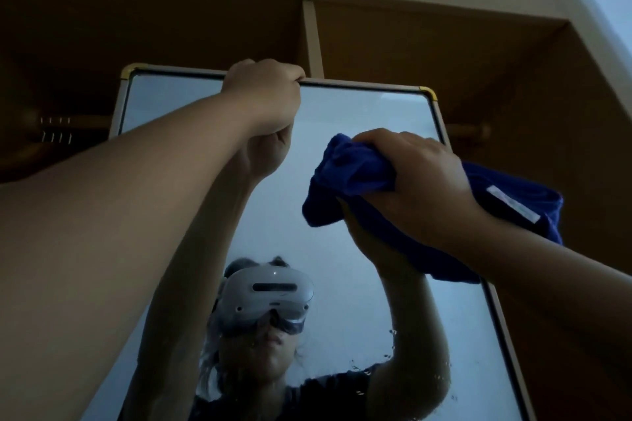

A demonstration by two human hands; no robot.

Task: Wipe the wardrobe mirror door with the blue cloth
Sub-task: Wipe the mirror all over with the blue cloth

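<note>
The fingers of the left hand [263, 96] curl over the top edge of the mirror [345, 133], gripping the frame near its middle, with the bare forearm stretching down toward the lower left. The fingers of the right hand [415, 181] are bunched round the cloth [345, 178], gripping it and holding it against the glass in the upper right part of the mirror. A crumpled wad of the blue cloth sticks out to the left of the hand; the rest hangs behind the wrist over the mirror's right edge, showing a white label [513, 203].

The mirror has a pale frame with gold corners [427, 92] and stands in front of the open brown wardrobe [444, 44]. Water droplets [393, 345] dot the lower glass. In the mirror appear both raised arms and a person wearing a white headset [270, 294]. A wooden rail [78, 121] crosses the wardrobe to the left of the mirror.
</note>
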